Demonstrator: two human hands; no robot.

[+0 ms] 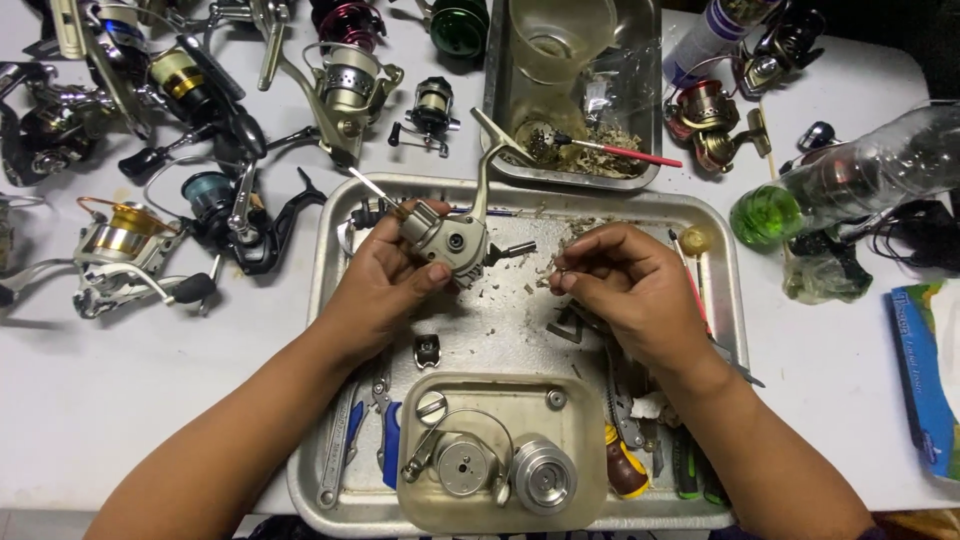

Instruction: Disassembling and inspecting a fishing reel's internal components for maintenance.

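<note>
At frame centre my left hand (385, 285) clamps its fingers on one grey fishing reel body (445, 240) above the metal tray (330, 235), my right hand (625, 285) pinches something too small to tell, and two spools (540, 475) sit in one small dish (590, 400) below.

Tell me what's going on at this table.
A person is working on a stripped fishing reel body over a metal tray. The left hand grips the reel body, and the right hand pinches something too small to identify beside it. A smaller dish nearer the person holds a removed spool and rotor. Pliers lie in the tray, and more reels crowd the table to the left.
</note>
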